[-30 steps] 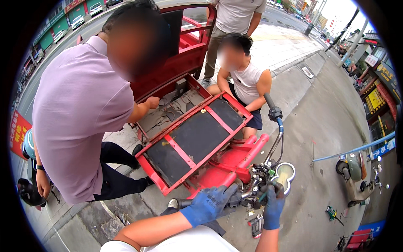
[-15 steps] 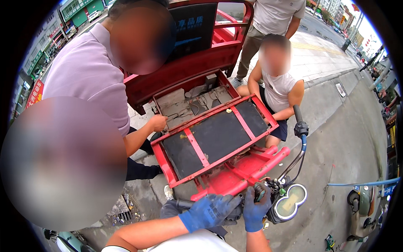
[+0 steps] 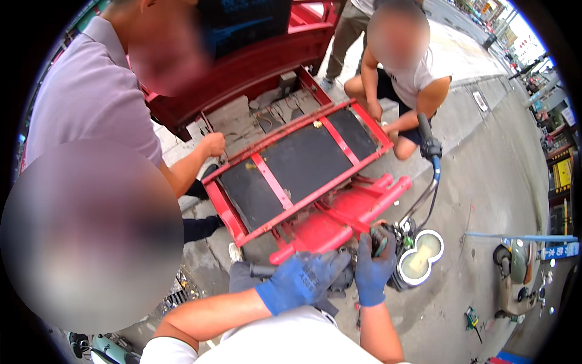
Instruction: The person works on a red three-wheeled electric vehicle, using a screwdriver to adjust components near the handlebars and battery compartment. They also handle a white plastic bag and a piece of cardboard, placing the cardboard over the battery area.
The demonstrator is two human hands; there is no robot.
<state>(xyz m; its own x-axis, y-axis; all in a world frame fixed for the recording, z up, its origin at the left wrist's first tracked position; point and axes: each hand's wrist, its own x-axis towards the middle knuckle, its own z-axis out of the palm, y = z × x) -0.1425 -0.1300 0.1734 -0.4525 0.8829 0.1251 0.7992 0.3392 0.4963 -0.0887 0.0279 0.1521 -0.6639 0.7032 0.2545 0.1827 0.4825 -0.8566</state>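
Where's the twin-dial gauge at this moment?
In the head view, the gauge is right of centre in the lower half, just right of the person's gloved right hand and below the handlebar.

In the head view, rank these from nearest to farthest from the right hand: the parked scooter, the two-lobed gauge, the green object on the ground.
From the right hand:
1. Two-lobed gauge, just right of it.
2. Green object, on the ground, lower right.
3. Parked scooter, farther right, toward the picture's edge.
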